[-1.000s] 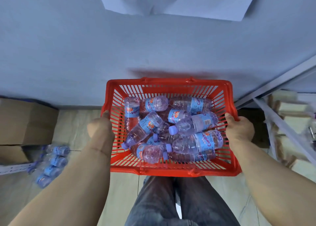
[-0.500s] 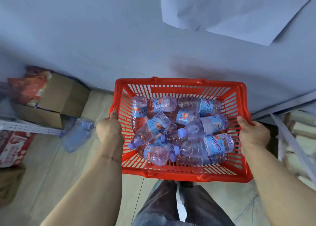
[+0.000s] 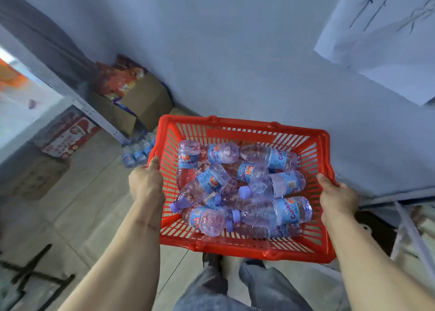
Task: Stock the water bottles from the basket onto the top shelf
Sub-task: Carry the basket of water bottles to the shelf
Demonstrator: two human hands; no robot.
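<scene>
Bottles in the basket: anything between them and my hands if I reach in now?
Nothing covers the bottles; the basket is open-topped. But the left hand and right hand each grip a side rim.

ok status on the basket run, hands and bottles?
Left hand and right hand each grip a side rim of the red basket. Water bottles all lying loose inside. None shelved yet; top shelf not clearly in view.
</scene>
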